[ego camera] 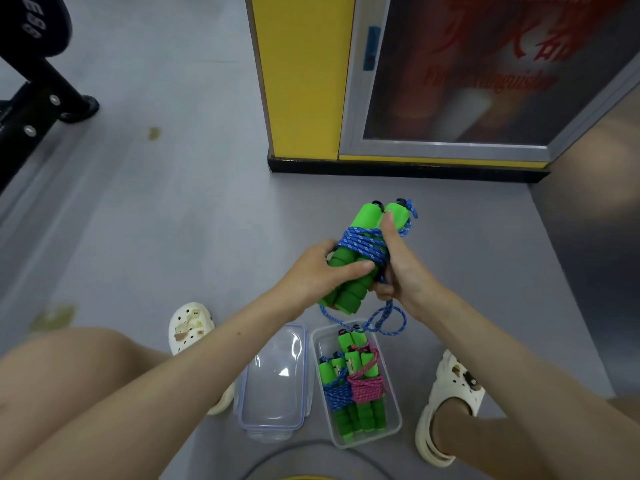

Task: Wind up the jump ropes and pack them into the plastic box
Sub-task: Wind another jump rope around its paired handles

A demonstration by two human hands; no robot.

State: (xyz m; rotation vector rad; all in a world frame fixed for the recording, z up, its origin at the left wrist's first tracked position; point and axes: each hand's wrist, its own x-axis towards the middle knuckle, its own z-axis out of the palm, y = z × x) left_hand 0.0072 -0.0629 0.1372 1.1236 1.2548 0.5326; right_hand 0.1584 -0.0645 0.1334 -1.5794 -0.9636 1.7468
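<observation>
Both hands hold a jump rope (pixel 360 247) with two green foam handles side by side and blue cord wound round their middle. My left hand (pixel 322 271) grips the handles' lower part, thumb across them. My right hand (pixel 398 268) grips the right side, thumb pointing up along a handle. A loose loop of blue cord (pixel 381 320) hangs below the hands. On the floor under them stands the clear plastic box (pixel 393 403). In it lie wound ropes with green handles, one with blue cord (pixel 336 393) and one with pink cord (pixel 367 389).
The box's clear lid (pixel 273 386) lies on the grey floor left of the box. My knees and white clogs (pixel 188 323) flank both. A yellow cabinet with a glass door (pixel 398 98) stands ahead; black gym equipment (pixel 31 98) is at far left.
</observation>
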